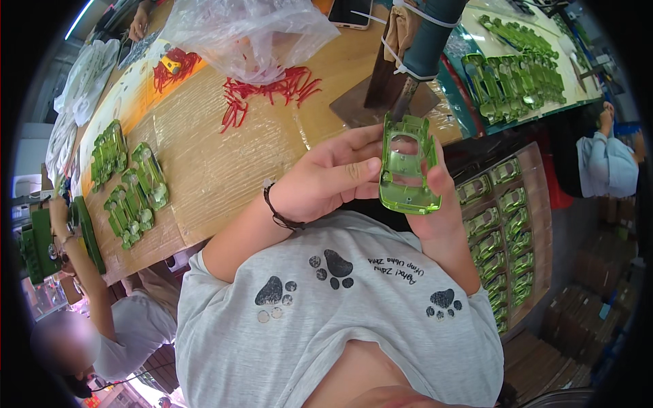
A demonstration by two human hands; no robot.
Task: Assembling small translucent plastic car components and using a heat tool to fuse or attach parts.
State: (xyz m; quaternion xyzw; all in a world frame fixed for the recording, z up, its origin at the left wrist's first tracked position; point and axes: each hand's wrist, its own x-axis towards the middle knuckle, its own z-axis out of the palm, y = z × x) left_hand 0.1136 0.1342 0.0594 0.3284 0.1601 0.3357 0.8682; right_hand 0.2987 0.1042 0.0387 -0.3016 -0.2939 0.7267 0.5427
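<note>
A shiny green toy car body shell [408,187] is held up in front of my chest, its window openings see-through. My left hand [333,173] grips its left side, with the thumb pressed along the edge. On the other side my right hand [439,194] closes round the shell, thumb near its side window. Just beyond the shell stands a dark metal rod tool [406,95] below a green cylinder [432,37] wrapped with white cable ties. Whether the rod touches the shell cannot be made out.
Thin red strips [272,88] lie under a clear plastic bag [245,34] on the table. Green car shells [136,194] stand at the left, more [513,85] at the far right. A tray [537,272] of shells is at my right. A co-worker [136,319] sits at the left.
</note>
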